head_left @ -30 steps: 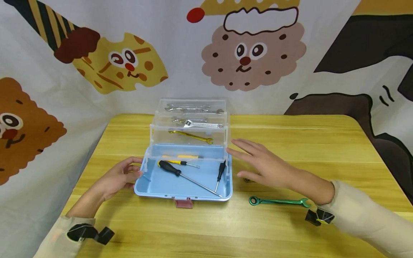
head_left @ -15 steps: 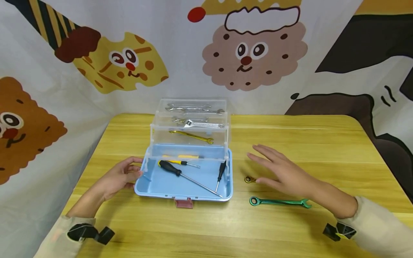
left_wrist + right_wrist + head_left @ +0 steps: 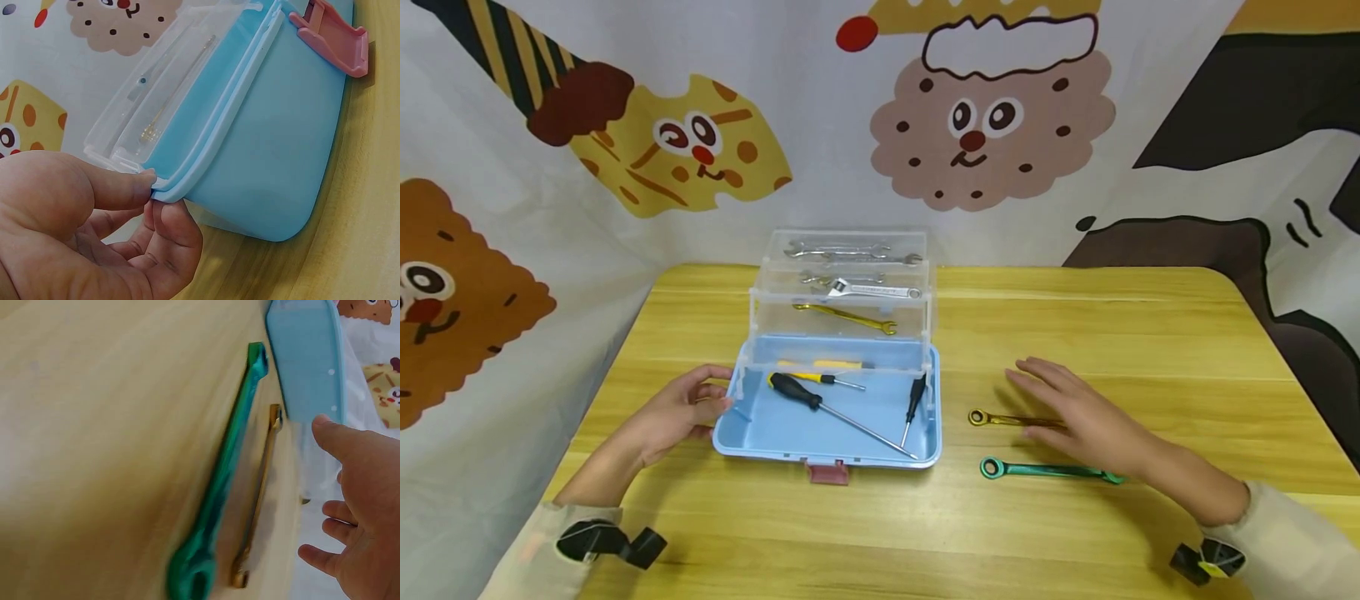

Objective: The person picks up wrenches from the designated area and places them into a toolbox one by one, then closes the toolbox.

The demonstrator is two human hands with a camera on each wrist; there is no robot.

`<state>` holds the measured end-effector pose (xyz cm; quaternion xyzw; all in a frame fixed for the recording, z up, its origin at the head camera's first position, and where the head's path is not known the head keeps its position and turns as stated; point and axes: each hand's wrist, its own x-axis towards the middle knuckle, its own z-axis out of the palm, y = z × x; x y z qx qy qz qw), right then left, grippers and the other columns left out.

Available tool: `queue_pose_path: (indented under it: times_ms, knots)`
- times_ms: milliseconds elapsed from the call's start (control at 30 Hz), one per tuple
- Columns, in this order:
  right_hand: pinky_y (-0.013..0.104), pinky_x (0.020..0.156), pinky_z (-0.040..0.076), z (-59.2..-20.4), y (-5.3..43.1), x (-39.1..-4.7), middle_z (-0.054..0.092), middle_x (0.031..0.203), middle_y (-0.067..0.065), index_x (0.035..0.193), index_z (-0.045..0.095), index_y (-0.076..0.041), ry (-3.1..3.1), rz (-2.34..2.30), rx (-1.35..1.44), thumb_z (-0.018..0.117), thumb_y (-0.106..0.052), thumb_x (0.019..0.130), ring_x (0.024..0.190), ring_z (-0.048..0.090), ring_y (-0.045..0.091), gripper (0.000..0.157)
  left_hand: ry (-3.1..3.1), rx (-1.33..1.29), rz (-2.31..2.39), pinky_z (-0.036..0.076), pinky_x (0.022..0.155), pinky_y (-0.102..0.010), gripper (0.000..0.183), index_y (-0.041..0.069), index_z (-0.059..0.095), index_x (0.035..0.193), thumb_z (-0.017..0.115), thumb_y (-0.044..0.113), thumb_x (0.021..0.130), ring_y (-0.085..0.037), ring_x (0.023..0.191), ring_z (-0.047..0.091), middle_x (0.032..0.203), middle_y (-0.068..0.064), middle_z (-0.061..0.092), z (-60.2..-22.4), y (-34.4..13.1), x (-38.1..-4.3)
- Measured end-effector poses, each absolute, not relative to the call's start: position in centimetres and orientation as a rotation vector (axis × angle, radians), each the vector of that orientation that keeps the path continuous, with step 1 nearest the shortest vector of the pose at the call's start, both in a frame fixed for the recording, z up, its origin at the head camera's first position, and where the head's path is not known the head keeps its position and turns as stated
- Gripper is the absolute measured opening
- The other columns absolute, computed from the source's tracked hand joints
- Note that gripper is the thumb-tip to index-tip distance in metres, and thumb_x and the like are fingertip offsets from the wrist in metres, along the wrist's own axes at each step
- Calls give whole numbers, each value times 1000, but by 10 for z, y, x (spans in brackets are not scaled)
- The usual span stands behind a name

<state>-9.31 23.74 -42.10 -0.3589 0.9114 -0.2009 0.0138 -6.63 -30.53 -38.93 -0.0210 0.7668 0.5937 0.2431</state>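
Observation:
On the table stands a light-blue toolbox [image 3: 760, 433] with its clear tiered trays raised at the back. My left hand [image 3: 666, 412] pinches the box's rim at the left side; the left wrist view shows thumb and a bent finger around the lip [image 3: 172, 194]. Fingers spread, my right hand [image 3: 1090, 421] hovers over a gold ratchet wrench [image 3: 1000, 419] and partly covers it in the head view. Nearer the front lies a green ratchet wrench [image 3: 1037, 470], parallel to the gold one. In the right wrist view the right hand [image 3: 369, 494] holds nothing.
Inside the box lie a large black screwdriver [image 3: 795, 390], a small black one [image 3: 914, 400] and yellow-handled tools [image 3: 808, 377]. The trays hold an adjustable wrench [image 3: 880, 292], a yellow wrench [image 3: 850, 317] and several silver wrenches [image 3: 842, 252]. A pink latch [image 3: 828, 474] hangs in front.
My right hand has moved from the toolbox's right side rightward and toward me, uncovering the gold wrench's ring end and part of its shaft. The left hand stays on the rim.

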Motion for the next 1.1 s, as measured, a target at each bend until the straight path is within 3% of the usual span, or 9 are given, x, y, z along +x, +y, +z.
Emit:
queue_pose_path:
  times_ms: [233,467,733,933,1100]
  knots:
    - [38,116,34,-432,252,-90,43,153,16,153,44,-9,2859,-670,-1060,81,-25,90,142,38,38,75,2093,-47,1632,56,65,-32,50,-10,32,146,54,6,105,-17,80,61,103,-10,57,-389,-306,-65]
    - [56,102,45,-438,260,-93,51,145,17,147,52,-4,2895,-642,-1073,84,-17,86,135,46,39,70,2092,-44,1635,56,65,-33,50,-10,31,146,55,6,105,-18,80,61,103,-10,56,-390,-306,-65]
    - [53,94,51,-443,266,-97,57,135,16,135,61,-4,2924,-599,-1030,85,-13,84,124,54,35,57,2092,-49,1632,56,65,-32,50,-10,32,146,55,7,105,-17,80,61,103,-10,56,-391,-306,-65]
    - [37,78,54,-445,266,-99,63,110,-1,110,72,-14,2944,-583,-1007,84,-12,84,99,58,16,29,2100,-50,1624,56,66,-33,50,-9,32,146,55,7,105,-17,79,60,103,-10,55,-391,-306,-65]
    - [32,71,50,-443,267,-101,58,94,-12,96,70,-20,2938,-560,-1024,86,-12,82,87,52,8,23,2104,-54,1616,55,66,-33,50,-9,32,146,55,8,105,-17,79,59,103,-10,54,-390,-306,-66]
